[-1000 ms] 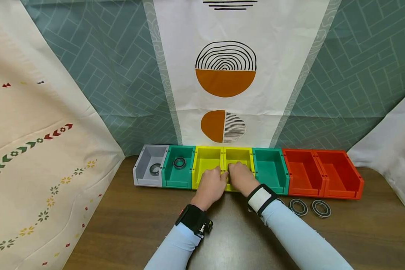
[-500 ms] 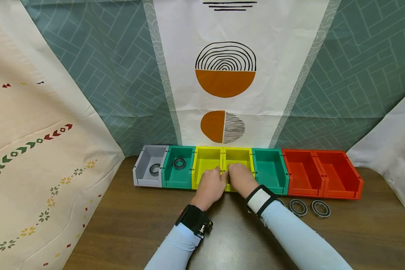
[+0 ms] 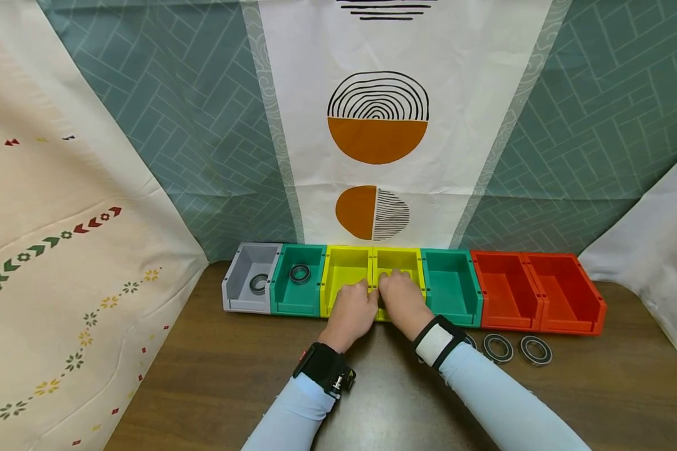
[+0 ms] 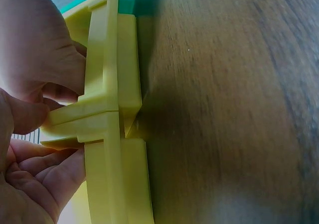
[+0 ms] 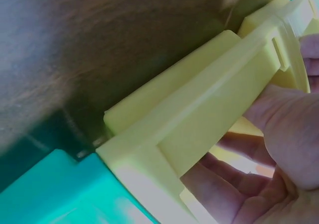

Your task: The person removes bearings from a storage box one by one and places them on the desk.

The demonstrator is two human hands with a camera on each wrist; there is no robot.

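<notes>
Two yellow bins [image 3: 346, 266] to handle, side by side mid-row on the bench [image 3: 203, 388]; probably light, stiff, smooth, hardly fragile; best held by the paired inner walls [image 4: 82, 122], with left grip [image 3: 351, 313] pinched across them, thumb to one side, fingers to the other; with right grip [image 3: 404, 304] inside the right-hand bin [image 3: 397, 258], cannot tell whether clamped on anything; mind the front lips; hemmed in by teal bins [image 3: 451, 282] either side, by curtain [image 3: 248, 125] behind; freer frontward, bar rings [image 3: 547, 352] near the right sleeve [image 3: 502, 388].

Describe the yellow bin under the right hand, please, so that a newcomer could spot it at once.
On the wooden table stands a row of seven bins. Go to the middle bin, fourth from either end, under the right hand. Unlike the other yellow bin, it has a green bin on its right.
</notes>
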